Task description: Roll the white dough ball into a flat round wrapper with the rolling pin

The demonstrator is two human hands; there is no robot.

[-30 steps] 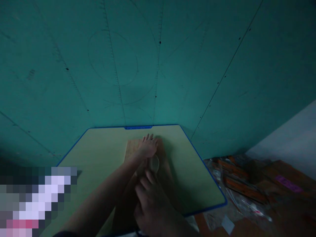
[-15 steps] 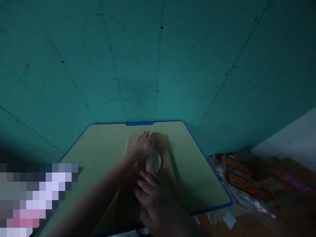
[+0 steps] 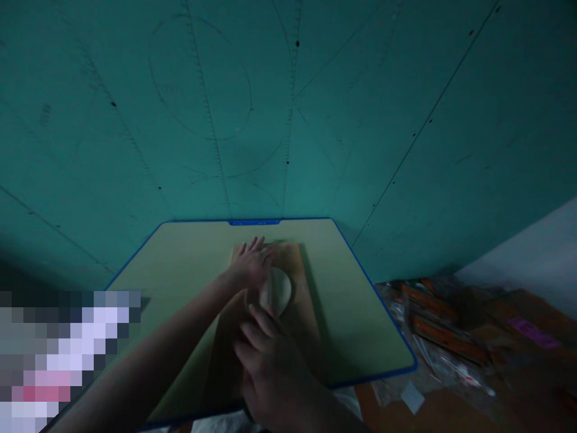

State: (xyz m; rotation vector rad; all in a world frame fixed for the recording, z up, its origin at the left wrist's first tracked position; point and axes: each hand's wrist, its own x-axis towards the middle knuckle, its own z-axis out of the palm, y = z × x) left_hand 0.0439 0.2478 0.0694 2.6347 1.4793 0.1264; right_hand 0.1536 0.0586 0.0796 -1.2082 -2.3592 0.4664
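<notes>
And both hands have slid left across the pale round since half a second ago! Nearest, the right hand comes in low, knuckles up, fingers bent at the near end of a pale rod; whether they pinch it, I can't tell. The left forearm cuts diagonally over, hiding part of the wooden board. There's the flat, pale round on that board, rod lying across its left side. Farther up, the left hand is palm down, fingers stretched forward and slightly spread, its hold on the rod's far end hidden. All this on a blue-edged table; off to the right, plastic-wrapped clutter beside cardboard; beyond, the green wall with its pencilled circles!
</notes>
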